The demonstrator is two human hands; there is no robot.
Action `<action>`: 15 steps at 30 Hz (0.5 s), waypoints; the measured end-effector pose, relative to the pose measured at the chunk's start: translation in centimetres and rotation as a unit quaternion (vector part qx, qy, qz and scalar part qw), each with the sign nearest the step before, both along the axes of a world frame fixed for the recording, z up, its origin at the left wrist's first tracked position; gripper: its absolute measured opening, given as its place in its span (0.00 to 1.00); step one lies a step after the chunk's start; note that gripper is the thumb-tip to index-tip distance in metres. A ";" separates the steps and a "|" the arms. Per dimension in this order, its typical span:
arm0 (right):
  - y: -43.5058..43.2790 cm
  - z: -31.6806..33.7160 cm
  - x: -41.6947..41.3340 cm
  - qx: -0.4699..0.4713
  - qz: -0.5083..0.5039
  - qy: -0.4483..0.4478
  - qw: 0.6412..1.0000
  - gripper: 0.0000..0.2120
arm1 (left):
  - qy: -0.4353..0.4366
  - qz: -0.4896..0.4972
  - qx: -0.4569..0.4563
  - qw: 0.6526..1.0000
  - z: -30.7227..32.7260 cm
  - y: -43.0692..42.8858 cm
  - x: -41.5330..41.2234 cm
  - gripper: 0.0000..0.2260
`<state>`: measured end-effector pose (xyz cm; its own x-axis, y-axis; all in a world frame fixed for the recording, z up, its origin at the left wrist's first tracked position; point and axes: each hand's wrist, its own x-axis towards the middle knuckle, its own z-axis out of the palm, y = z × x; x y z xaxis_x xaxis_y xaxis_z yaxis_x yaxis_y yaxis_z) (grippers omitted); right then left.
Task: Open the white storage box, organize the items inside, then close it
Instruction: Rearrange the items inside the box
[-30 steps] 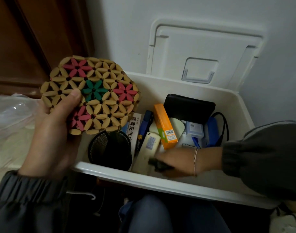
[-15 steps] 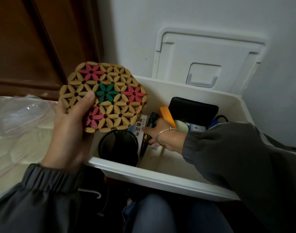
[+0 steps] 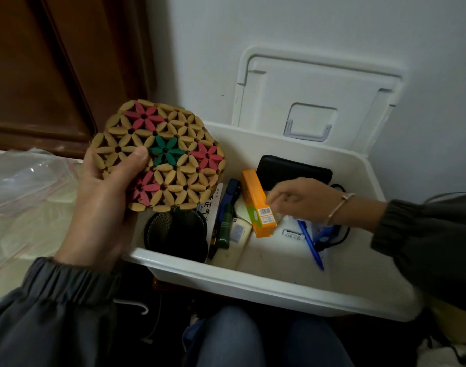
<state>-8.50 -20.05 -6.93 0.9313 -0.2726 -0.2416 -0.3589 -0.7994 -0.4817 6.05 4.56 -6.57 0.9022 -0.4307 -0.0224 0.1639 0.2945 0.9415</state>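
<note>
The white storage box (image 3: 253, 284) stands open, and its lid (image 3: 314, 102) leans upright against the wall behind it. My left hand (image 3: 104, 207) holds a hexagonal wooden trivet (image 3: 163, 154) with pink and green flowers above the box's left corner. My right hand (image 3: 303, 198) hovers over the middle of the box with loosely bent fingers holding nothing, fingertips beside the orange carton (image 3: 255, 202). Inside lie a black pouch (image 3: 292, 168), a black mesh cup (image 3: 176, 234), a dark green tube (image 3: 224, 229), a blue pen (image 3: 310, 245) and a white remote (image 3: 238, 231).
A brown wooden door (image 3: 41, 75) fills the upper left. A surface under clear plastic (image 3: 22, 197) sits to the left of the box. My knee in jeans (image 3: 239, 337) is below the box's front rim. A white wall rises behind the lid.
My right hand carried a dark tube from the box's front to the left side, left it beside the blue item, then drew back over the orange carton. The trivet stays in my left hand.
</note>
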 end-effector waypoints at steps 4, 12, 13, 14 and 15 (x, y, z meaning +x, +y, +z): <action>-2.9 -1.5 -3.1 -0.135 0.013 0.127 0.983 0.08 | -0.008 -0.004 0.015 1.000 -0.1 -0.1 0.2 0.27; -2.8 -6.8 -3.0 -0.187 -0.032 0.230 0.954 0.14 | -0.009 0.009 0.037 0.999 -0.8 -0.1 0.5 0.26; -2.5 -7.1 -2.6 -0.178 -0.044 0.235 0.954 0.15 | -0.010 0.008 0.035 0.999 -0.9 0.0 0.6 0.26; -2.3 -7.5 -2.3 -0.176 -0.047 0.245 0.952 0.15 | -0.011 0.005 0.034 0.999 -0.9 0.0 0.6 0.26; -2.0 -7.9 -1.9 -0.180 -0.054 0.256 0.948 0.16 | -0.009 0.001 0.034 0.999 -1.0 0.0 0.6 0.26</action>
<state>-10.40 -22.06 -14.86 0.6793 -0.5103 -0.5275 -0.5608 -0.8245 0.0754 6.69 4.57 -7.54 0.9035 -0.4273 -0.0343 0.1455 0.2304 0.9622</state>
